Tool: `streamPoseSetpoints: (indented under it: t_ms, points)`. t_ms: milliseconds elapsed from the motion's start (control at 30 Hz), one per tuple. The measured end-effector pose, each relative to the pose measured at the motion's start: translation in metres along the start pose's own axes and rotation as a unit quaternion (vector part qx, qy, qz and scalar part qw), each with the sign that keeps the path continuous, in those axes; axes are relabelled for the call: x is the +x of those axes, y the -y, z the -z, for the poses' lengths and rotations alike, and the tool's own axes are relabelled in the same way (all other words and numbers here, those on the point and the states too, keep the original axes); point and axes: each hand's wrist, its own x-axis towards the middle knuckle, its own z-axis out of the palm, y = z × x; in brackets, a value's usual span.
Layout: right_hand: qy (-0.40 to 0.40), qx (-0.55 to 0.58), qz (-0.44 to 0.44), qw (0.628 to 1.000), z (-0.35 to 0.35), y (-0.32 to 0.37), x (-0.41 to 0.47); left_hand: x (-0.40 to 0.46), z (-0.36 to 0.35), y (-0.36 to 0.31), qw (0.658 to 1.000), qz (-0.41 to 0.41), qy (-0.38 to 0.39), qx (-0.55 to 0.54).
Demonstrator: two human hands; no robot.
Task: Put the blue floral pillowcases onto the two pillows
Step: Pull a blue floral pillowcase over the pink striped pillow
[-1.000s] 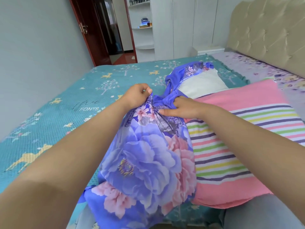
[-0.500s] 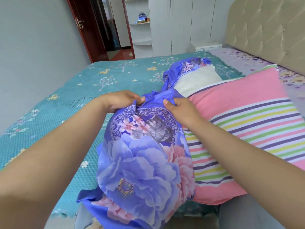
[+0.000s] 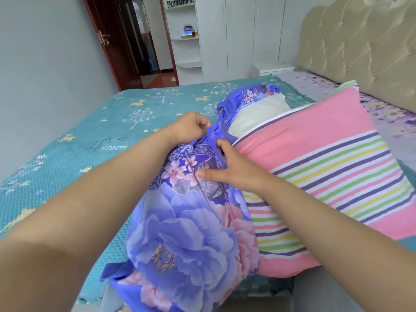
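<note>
Bedroom: grey wall at the left, a dark red door [image 3: 117, 41] and white shelves [image 3: 186, 39] behind, a tufted beige headboard [image 3: 360, 41] at the right.
Bed cover: teal bedspread [image 3: 90, 136] printed with deer and trees lay under everything.
Left hand: the left hand [image 3: 189, 128] was clenched round a bunched fold of blue cloth at the case's open end, probably to gather the slack and draw the mouth over the filling.
Blue floral pillowcase: the blue floral pillowcase [image 3: 184, 239] stood on end at the bed's near edge, between both forearms, already plump with a pillow; big violet and pink blooms, wrinkled toward the top.
Right hand: the right hand [image 3: 231, 170] gripped the same gathered edge with curled fingers, thumb flat on the printed face, seemingly steadying the pillow.
Second pillow: a white pillow [image 3: 256, 113] lay farther back, only partly inside another blue floral case [image 3: 245, 95], its bare end showing.
Striped cushion: a pink striped pillow [image 3: 326, 172] leaned just beside the right wrist.
</note>
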Motion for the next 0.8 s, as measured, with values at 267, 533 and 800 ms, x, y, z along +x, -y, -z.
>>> streamPoseSetpoints:
  t_ms: [267, 533, 800]
  points:
    - [-0.316, -0.309, 0.071, 0.894, -0.018, 0.004, -0.003, 0.009, 0.015, -0.021, 1.000, 0.020, 0.008, -0.002]
    - [-0.517, -0.302, 0.307, 0.740, 0.066, 0.055, 0.077, 0.014, 0.105, -0.079, 0.901, -0.168, -0.400, -0.033]
    - [-0.378, -0.499, 0.288, 0.724, 0.041, 0.030, 0.043, -0.007, 0.048, -0.024, 0.929, -0.214, -0.301, 0.037]
